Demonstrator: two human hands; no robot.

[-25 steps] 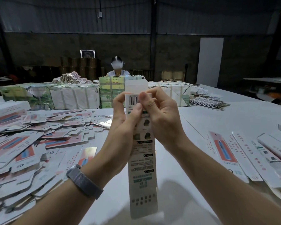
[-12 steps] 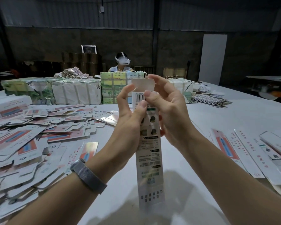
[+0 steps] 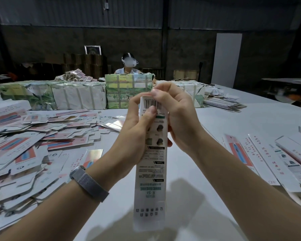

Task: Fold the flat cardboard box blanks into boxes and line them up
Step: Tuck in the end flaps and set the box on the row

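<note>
- White box [image 3: 150,171], long and narrow, stands upright above the counter [image 3: 233,122], held at its top by both hands.
- Half a second back its top flap stood up bare above the fingers; now that flap is out of sight under the right fingertips, and the view sits closer.
- Left hand [image 3: 137,129] wraps the box's left side, thumb pressed just below the barcode.
- Right hand [image 3: 177,115] curls over the top end and right side; what its fingertips do there is hidden.
- Box's lower end is blurred.
- Loose blanks [image 3: 24,150] heap at left, partly cut off; more boxes [image 3: 285,159] lie in a row at right.
- Wrapped bundles [image 3: 76,96] line the far counter, hiding most of a seated person [image 3: 129,66].
</note>
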